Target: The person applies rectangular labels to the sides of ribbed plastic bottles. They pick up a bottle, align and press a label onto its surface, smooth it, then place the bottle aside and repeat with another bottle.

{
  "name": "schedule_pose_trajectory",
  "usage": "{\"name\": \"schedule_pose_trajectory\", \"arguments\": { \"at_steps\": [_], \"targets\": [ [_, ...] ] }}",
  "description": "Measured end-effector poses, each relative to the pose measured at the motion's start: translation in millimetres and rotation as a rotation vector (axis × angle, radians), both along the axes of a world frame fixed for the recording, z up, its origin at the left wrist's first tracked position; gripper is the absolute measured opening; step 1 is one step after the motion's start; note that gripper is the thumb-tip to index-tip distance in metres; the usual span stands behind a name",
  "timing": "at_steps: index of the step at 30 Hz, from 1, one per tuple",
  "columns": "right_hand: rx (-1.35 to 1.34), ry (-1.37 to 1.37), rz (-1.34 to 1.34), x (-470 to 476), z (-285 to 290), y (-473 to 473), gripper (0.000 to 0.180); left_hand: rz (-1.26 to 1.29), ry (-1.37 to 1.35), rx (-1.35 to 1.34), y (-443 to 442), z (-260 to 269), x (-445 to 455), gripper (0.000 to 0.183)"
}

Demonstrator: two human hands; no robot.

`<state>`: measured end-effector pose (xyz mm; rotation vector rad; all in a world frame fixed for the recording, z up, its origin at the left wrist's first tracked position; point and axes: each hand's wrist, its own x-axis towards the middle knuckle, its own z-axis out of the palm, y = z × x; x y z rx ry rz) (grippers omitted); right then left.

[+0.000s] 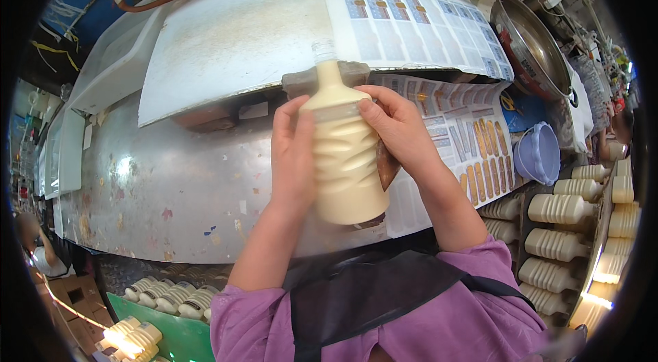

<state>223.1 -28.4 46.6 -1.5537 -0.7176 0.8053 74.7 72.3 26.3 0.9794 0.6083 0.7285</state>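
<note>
A cream plastic bottle [347, 156] with ridged sides lies before me, its clear threaded neck pointing away. My left hand [294, 151] rests along its left side, fingers near the shoulder. With thumb and fingers, my right hand [398, 128] touches the right shoulder, at the end of a translucent strip [336, 112] that runs across the bottle. A grey-brown block [300, 82] is behind the neck. Part of a brown piece [387, 164] shows between the bottle and my right wrist. Right of the bottle, a printed sticker sheet [465, 131] lies partly under my right forearm.
Another label sheet [390, 43] lies on the raised white board [221, 28]. A metal pan [534, 46] and a lilac basin [537, 154] stand right. Cream bottles fill racks [560, 208] at right and a green-sided container [169, 331] at lower left. White trays [115, 61] sit left of the metal table [169, 197].
</note>
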Motion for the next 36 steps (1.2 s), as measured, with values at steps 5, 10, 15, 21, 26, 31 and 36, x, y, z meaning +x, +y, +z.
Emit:
{"name": "schedule_pose_trajectory", "arguments": {
  "at_steps": [5, 10, 15, 21, 26, 31, 36],
  "targets": [
    [-0.002, 0.021, 0.0, -1.6, 3.7, 0.2, 0.036, 0.003, -0.015, -0.027, 0.4, -2.0, 0.6, 0.035],
    [0.012, 0.028, -0.004, -0.8, 1.7, 0.5, 0.036, 0.003, -0.008, -0.031, -0.9, 1.0, 0.9, 0.035],
    [-0.002, 0.027, -0.011, -0.5, -0.3, 0.1, 0.037, 0.008, -0.011, -0.031, -0.7, -0.5, 1.8, 0.035],
    [-0.003, 0.012, -0.007, 0.6, -0.6, 0.6, 0.038, 0.004, -0.009, -0.008, 0.3, -3.6, 2.0, 0.035],
    [-0.019, 0.084, 0.011, 2.3, 12.6, -4.4, 0.042, -0.043, 0.029, -0.024, 3.7, -4.1, -5.8, 0.046],
    [0.0, 0.174, -0.021, -2.2, 12.1, -14.3, 0.043, -0.146, -0.059, -0.065, -1.8, -12.7, -12.9, 0.05],
    [0.069, 0.274, -0.044, -13.4, 8.0, -8.0, 0.04, -0.22, -0.019, 0.053, -6.4, -3.6, -16.9, 0.051]
  ]
}}
